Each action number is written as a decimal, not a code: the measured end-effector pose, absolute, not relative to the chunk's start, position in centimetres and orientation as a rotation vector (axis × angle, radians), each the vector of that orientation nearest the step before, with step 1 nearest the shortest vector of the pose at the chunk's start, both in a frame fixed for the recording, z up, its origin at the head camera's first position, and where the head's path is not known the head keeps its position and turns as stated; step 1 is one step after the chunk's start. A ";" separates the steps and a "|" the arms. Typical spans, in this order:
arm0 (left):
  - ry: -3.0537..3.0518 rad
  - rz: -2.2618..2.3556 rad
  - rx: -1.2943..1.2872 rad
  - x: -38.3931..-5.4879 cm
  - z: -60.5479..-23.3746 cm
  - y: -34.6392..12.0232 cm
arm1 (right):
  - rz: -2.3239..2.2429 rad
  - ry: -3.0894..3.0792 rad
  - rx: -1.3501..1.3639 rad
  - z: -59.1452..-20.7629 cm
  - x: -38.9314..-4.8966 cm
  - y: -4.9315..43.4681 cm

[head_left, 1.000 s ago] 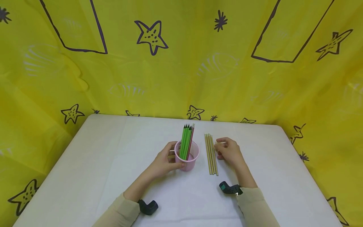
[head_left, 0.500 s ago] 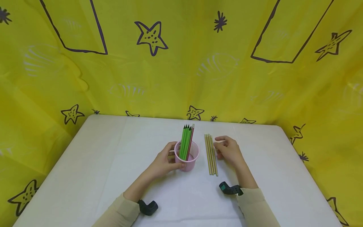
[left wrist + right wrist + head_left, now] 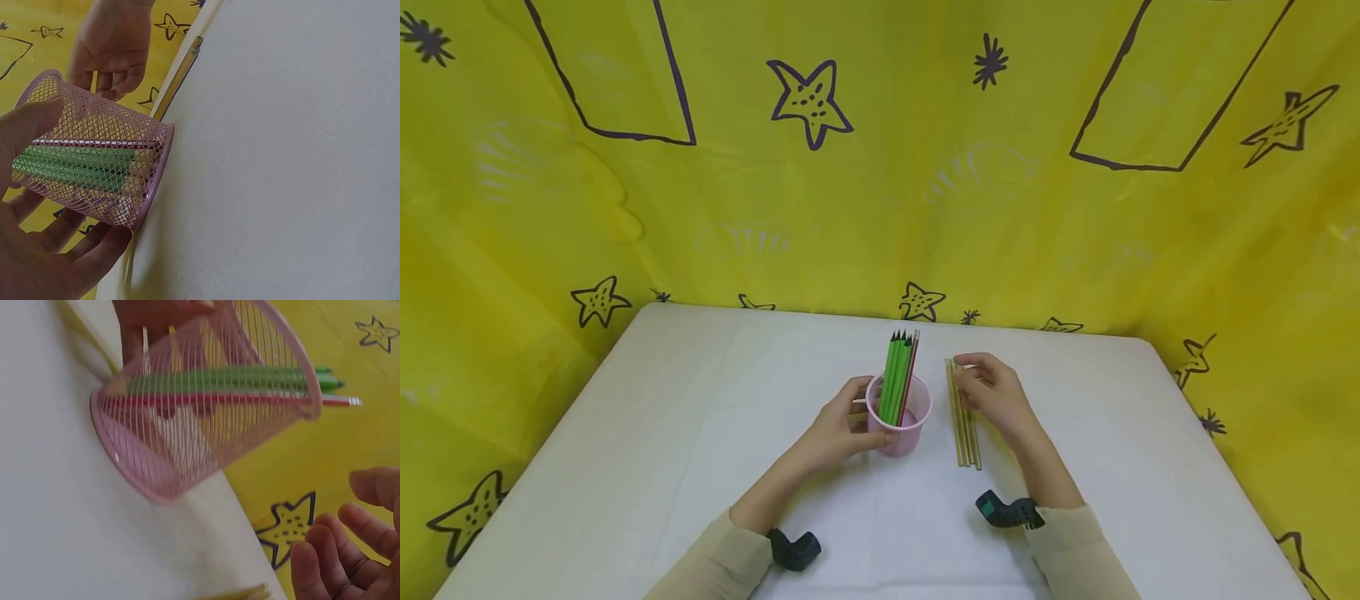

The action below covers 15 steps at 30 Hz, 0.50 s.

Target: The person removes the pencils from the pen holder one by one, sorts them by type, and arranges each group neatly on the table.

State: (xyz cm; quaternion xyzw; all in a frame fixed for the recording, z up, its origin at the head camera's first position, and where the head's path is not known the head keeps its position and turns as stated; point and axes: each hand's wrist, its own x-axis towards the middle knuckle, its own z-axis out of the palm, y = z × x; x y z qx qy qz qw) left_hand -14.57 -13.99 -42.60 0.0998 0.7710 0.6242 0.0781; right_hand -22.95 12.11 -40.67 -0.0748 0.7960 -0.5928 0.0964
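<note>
Fingers of the left hand (image 3: 835, 433) wrap the pink cup (image 3: 910, 438); the right hand (image 3: 997, 398), fingers loosely bent and empty, is by the gold pencils (image 3: 964, 437) at the cup's 3 o'clock. Best pinch just 1 pencil, cup held steady.
</note>
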 end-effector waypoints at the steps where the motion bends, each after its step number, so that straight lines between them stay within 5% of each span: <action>1: 2.307 1.869 0.298 -14.6 -42.6 -13.9 | -1.771 2.339 -0.244 -40.5 -22.7 11.9; 15: 2.315 1.876 0.303 -14.7 -42.7 -13.9 | -1.801 2.180 -0.411 -40.0 -21.1 8.9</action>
